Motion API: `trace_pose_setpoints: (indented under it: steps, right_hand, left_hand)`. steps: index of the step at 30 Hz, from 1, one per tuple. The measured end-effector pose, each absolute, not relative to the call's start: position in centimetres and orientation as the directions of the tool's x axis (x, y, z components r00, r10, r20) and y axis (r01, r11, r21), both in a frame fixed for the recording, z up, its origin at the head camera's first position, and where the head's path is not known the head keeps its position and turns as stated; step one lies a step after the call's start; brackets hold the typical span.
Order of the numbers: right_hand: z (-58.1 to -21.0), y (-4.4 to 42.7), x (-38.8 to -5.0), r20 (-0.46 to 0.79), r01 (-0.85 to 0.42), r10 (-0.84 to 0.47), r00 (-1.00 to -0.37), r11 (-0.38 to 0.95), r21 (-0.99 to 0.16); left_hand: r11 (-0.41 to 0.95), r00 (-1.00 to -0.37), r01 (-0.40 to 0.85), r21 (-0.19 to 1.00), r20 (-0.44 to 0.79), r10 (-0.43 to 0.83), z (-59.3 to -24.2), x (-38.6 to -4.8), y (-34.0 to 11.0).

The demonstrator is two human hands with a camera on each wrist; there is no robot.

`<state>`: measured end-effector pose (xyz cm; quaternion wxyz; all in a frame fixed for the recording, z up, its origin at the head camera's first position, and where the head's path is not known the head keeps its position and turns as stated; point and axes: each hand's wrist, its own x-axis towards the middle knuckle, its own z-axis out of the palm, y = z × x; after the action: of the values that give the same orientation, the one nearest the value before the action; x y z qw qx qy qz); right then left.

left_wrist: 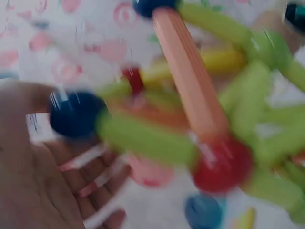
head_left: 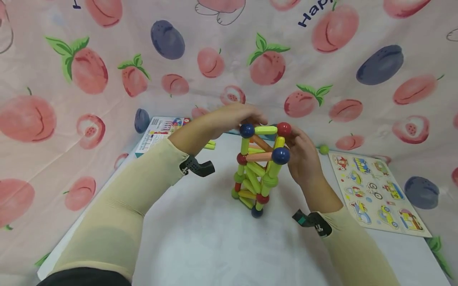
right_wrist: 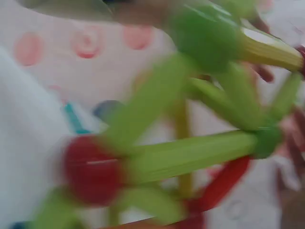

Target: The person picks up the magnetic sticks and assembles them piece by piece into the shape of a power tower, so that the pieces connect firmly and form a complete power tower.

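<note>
A tall tower of coloured rods and balls [head_left: 254,184], mostly lime green with red, blue and orange parts, stands on the white table. From the left, my left hand [head_left: 237,117] reaches over behind its top. The left wrist view shows its spread fingers beside a blue ball [left_wrist: 76,114], without curling round it. My right hand [head_left: 304,155] is at the tower's upper right, close behind a red ball [head_left: 284,130]. Its fingertips are partly hidden there, so contact is unclear. Both wrist views are blurred; green rods [right_wrist: 190,155] fill much of the right one.
A printed box [head_left: 157,133] lies at the back left, with loose green rods [head_left: 210,145] near it. One green ball [head_left: 323,149] sits at the back right, beside a picture board [head_left: 375,190]. Fruit-printed cloth [head_left: 214,59] hangs behind the table.
</note>
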<state>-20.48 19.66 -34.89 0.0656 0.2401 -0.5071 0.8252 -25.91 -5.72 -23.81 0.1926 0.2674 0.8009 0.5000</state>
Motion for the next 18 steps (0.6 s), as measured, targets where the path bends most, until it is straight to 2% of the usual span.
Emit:
trace_pose_setpoints:
  steps: [2,4,7,10,13,18]
  right_hand:
    - [-36.3,19.2,-18.7,0.506,-0.464,0.014,-0.862,-0.422,-0.779]
    - [-37.9,18.7,-16.7,0.562,-0.569,0.113,-0.819,-0.288,-0.770]
    - [-39.8,17.8,-14.0,0.654,-0.662,0.107,-0.749,-0.074,-0.746]
    - [-40.5,16.8,-12.4,0.701,-0.697,0.063,-0.710,0.075,-0.713]
    - [-40.4,15.8,-11.7,0.696,-0.681,0.075,-0.714,0.158,-0.716]
    - [-40.4,15.5,-11.6,0.646,-0.626,0.091,-0.758,0.178,-0.759]
  left_hand:
    - [0.258,-0.794,0.182,0.949,-0.013,0.608,-26.0,-26.2,-6.3]
    - [0.167,-0.782,0.145,0.975,0.009,0.624,-28.7,-26.6,-6.7]
    - [0.086,-0.721,0.098,0.991,0.011,0.693,-32.3,-27.2,-6.6]
    - [0.034,-0.650,0.028,0.999,-0.008,0.760,-34.5,-27.9,-5.7]
    - [0.027,-0.608,-0.024,0.999,-0.036,0.793,-35.4,-28.6,-4.7]
    - [0.050,-0.603,-0.053,0.997,-0.072,0.794,-35.8,-29.1,-3.7]
